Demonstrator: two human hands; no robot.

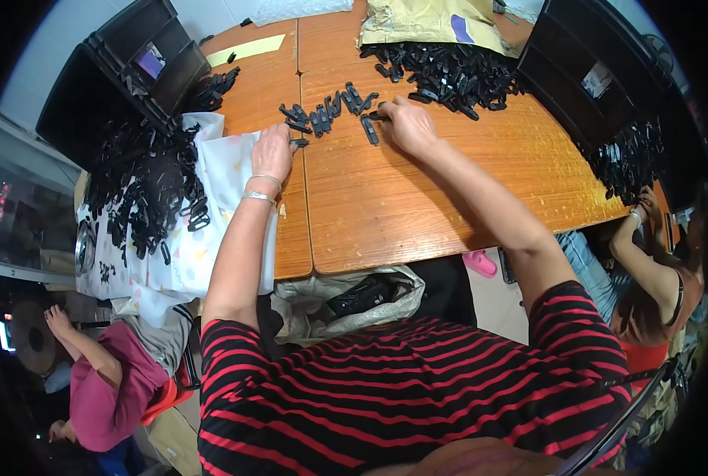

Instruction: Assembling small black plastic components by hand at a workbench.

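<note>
My left hand (271,153), a bracelet at its wrist, is closed near the table's middle seam. A small black plastic piece (300,143) sticks out at its fingertips. To the right, my right hand (410,127) pinches another small black plastic piece (378,116). Just below that one, a similar loose piece (371,131) lies on the wood. Between and beyond my hands is a loose row of several black plastic pieces (321,119). Their exact kind is too small to make out, and my fingers partly hide what they hold.
A big heap of black pieces (457,79) spills from a yellowish bag (425,22). Other black parts (144,186) cover a white plastic sheet (231,170) at left. Black bins (600,67) stand on both sides. An open sack (298,309) hangs below the table edge. Two people sit nearby.
</note>
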